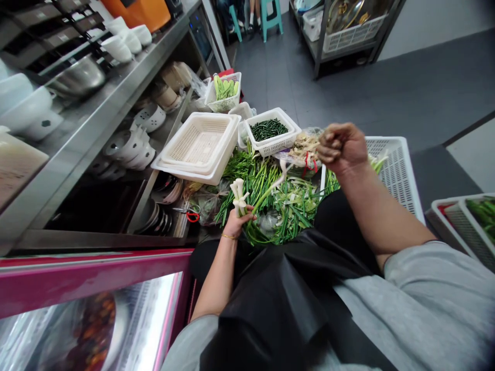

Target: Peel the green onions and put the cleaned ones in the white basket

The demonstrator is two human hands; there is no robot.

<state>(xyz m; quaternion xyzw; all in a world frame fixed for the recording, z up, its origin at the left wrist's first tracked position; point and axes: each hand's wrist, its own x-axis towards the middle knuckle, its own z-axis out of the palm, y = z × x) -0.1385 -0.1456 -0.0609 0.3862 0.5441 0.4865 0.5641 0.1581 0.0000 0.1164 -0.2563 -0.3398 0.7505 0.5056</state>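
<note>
Evidently, scallions are being gathered or cleaned by the handful, though which of the two cannot be told from the pose alone. One bunch of scallions (238, 191) is clasped in the left grip (235, 224), white ends uppermost, at the near edge of the scallion heap (247, 178). The right grip (344, 148) is held up near the large white crate (400, 170), its fingers curled into a fist; whether anything small is enclosed cannot be told. For the next move, it is judged that the bunch should be kept firmly held while the right grip is lowered to the stalks.

At least three white ends can be counted in the bunch; one long scallion (283, 172) is seen slanting away from it, and whether it is held too is unclear. The heaped stalks are too tangled to be counted. Beyond them, one basket (280, 148) of thin dark green chillies (268, 129) is seen, with one lattice basket (201, 139) set inside one white tub (220, 172) to its left. One pair of red-handled scissors (193, 217) is placed left of the bunch.
</note>
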